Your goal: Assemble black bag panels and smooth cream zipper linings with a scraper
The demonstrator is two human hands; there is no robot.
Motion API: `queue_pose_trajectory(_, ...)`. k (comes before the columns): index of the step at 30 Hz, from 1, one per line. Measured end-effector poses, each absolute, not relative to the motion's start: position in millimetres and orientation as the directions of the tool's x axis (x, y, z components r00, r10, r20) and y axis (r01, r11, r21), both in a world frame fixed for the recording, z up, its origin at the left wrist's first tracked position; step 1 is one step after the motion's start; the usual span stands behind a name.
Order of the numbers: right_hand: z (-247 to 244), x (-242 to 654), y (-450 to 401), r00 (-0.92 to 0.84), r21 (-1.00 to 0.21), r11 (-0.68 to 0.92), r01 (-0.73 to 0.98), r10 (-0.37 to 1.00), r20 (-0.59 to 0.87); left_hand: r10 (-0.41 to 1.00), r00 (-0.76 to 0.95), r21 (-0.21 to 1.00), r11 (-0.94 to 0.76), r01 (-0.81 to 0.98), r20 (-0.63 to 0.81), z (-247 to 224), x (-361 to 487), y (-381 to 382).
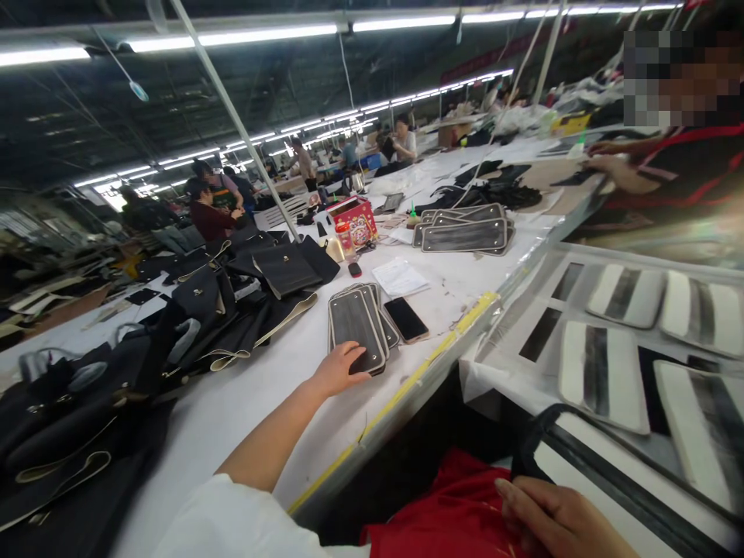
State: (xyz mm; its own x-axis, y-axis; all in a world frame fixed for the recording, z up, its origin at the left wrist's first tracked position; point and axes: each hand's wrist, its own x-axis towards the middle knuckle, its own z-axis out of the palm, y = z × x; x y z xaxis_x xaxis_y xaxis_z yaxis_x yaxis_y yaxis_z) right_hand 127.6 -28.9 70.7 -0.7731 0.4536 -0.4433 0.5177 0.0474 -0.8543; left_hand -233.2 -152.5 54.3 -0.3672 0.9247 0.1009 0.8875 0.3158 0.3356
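My left hand (340,370) lies at the near edge of a small stack of dark grey bag panels (356,322) with pale edging and metal studs. Its fingers are stretched over the top panel, the thumb slightly apart. At the lower right, my right hand (558,515) is closed, fingers curled together in front of red cloth (447,504). What it holds, if anything, is hidden. Close beside it is a large white piece with a black strip and black edging (604,457). A dark phone (407,319) lies right of the stack.
Black bag pieces (232,302) cover the table's left side. Farther back are another panel stack (465,229), papers (401,277) and a red box (356,221). Striped white panels (604,376) lie on a right-hand surface. A co-worker (680,178) is at the right. Yellow tape (430,360) marks the table edge.
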Motion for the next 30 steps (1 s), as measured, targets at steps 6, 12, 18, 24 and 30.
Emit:
queue_pose_trajectory(6,74.6,96.4,-27.6,-0.823,-0.857,0.145,0.495,0.393,-0.41,0.843,-0.511,0.659,0.291,0.693,0.165,48.3,-238.3,-159.4)
queue_pose_trajectory(12,77.0,44.8,-21.8,-0.916,-0.699,0.635,0.328,0.394,-0.072,0.436,-0.874,0.894,0.273,0.355,0.214,34.4,-264.6,-152.2)
queue_pose_trajectory(18,59.3,-39.5,-34.1,-0.942,-0.266,0.964,0.025,0.112,0.317,0.209,-0.96,0.974,0.092,0.209,0.187,35.8,-261.7,-150.0)
queue_pose_trajectory(24,29.8,-84.3,-24.0,-0.977,-0.156,0.988,0.017,0.049,0.207,-0.101,-0.927,0.932,0.014,0.362,0.362,116.2,-296.4,-219.6)
queue_pose_trajectory(30,34.8,-86.1,-16.4,-0.988,-0.209,0.977,0.031,0.062,0.143,-0.146,-0.482,0.443,0.676,0.589,0.864,208.7,-280.4,-290.3)
